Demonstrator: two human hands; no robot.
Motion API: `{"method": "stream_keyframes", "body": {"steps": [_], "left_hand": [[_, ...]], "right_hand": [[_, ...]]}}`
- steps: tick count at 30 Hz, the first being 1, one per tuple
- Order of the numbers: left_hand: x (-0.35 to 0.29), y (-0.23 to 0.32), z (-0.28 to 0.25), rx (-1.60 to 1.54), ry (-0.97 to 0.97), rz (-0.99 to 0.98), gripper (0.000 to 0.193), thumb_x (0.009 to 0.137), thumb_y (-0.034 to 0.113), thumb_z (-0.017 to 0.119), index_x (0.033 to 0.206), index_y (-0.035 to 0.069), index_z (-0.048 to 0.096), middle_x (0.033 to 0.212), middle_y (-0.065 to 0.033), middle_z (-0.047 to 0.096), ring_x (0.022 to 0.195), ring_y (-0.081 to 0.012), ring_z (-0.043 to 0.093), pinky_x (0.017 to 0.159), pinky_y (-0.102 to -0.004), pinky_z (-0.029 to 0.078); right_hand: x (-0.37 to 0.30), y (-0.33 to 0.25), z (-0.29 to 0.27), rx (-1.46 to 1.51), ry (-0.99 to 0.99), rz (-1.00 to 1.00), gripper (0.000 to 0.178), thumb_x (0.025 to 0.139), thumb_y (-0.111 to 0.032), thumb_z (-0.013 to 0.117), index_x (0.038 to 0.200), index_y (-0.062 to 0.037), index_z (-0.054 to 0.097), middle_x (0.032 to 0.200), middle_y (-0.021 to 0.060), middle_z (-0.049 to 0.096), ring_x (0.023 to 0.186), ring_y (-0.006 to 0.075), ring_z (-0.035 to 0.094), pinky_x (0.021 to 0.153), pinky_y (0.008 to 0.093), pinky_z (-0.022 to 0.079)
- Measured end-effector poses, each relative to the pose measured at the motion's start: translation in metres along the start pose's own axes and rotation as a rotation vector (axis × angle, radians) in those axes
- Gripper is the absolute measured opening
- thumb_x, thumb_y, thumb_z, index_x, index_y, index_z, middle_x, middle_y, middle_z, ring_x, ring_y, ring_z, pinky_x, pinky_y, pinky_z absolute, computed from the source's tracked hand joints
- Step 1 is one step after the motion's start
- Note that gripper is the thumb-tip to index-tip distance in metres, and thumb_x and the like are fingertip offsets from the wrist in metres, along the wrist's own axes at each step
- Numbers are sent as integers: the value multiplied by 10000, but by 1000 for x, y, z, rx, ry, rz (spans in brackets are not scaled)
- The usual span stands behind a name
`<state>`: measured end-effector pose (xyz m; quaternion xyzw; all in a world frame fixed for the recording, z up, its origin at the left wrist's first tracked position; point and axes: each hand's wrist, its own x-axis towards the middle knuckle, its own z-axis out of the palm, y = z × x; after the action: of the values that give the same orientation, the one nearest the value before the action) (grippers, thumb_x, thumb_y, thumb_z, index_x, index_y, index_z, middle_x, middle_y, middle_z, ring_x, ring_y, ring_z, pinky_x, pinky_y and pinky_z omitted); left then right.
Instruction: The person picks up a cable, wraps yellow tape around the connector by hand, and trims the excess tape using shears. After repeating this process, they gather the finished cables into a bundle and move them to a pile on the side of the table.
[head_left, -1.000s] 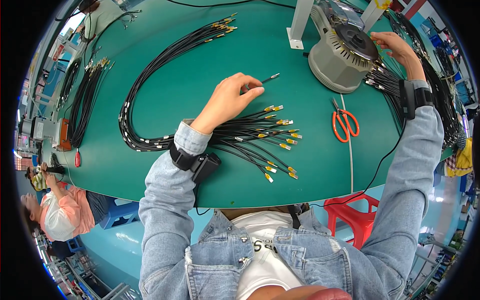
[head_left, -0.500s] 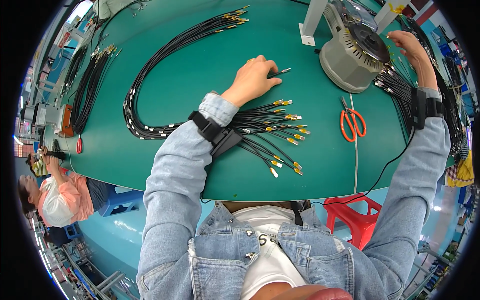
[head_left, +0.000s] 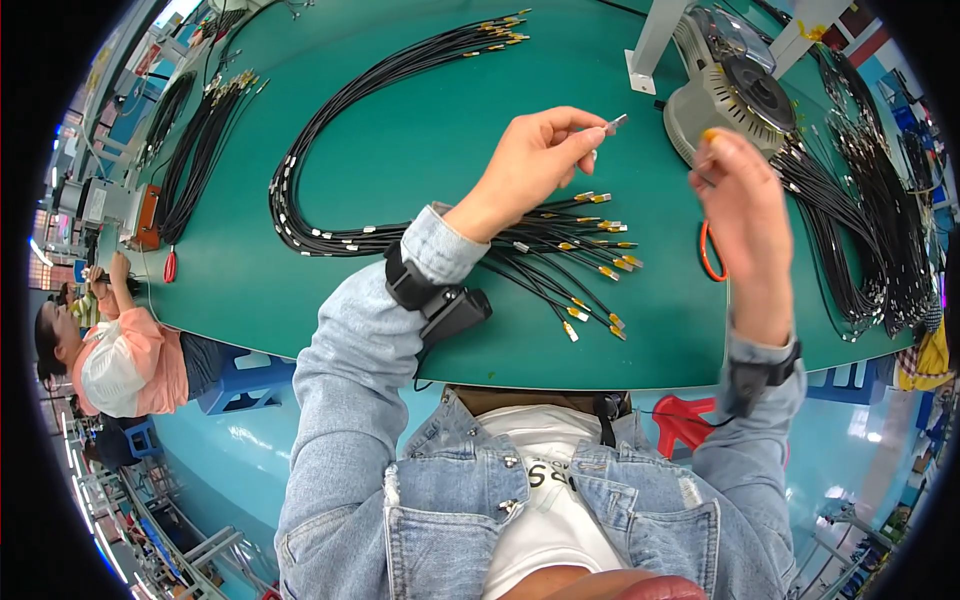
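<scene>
My left hand [head_left: 540,165] pinches a black cable close to its silver connector [head_left: 618,123], which sticks out past the fingertips. My right hand [head_left: 745,205] is raised in front of the round grey tape dispenser [head_left: 740,100], its thumb and fingers closed on a small yellow piece of tape [head_left: 711,135]; motion blurs it a little. Below my left wrist, a curved bundle of black cables [head_left: 285,190] lies with its connector ends fanned out, several of them wrapped in yellow. Orange-handled scissors [head_left: 708,252] are mostly hidden behind my right hand.
More black cables [head_left: 860,230] are heaped at the right on the green table [head_left: 440,120]. Another cable bundle [head_left: 195,160] lies at the left, near an orange-fronted box [head_left: 147,218]. A metal post [head_left: 650,45] stands beside the dispenser. At the far left sits another person [head_left: 135,360].
My right hand has come from the dispenser's far right side toward my left hand, now with yellow tape. My left hand has lifted the cable end up and rightward.
</scene>
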<state>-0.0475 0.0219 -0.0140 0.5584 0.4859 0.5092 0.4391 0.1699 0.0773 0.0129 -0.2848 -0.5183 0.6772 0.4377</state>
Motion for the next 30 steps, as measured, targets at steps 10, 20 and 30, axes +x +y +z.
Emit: {"method": "stream_keyframes", "body": {"steps": [10,20,30], "left_hand": [[-49,12,13,-544,116,-173,191,916,158,498,1035,16,545,693,-14,578,502,-28,442,430,-157,299],[-49,6,12,-571,115,-191,196,918,155,495,1049,15,537,682,-26,578,480,-35,438,422,-162,296],[-48,6,12,-549,149,-196,187,917,152,499,1040,18,543,690,-30,585,482,-45,459,413,-171,304]], "right_hand": [[-30,55,78,215,104,31,134,840,-138,613,936,-45,605,866,5,580,826,89,493,793,277,355],[-23,66,89,221,177,-2,156,845,-126,615,940,-2,605,894,36,611,799,97,499,748,248,388],[-21,71,96,223,254,-15,170,848,-120,614,946,18,603,877,46,609,741,88,498,689,229,410]]}}
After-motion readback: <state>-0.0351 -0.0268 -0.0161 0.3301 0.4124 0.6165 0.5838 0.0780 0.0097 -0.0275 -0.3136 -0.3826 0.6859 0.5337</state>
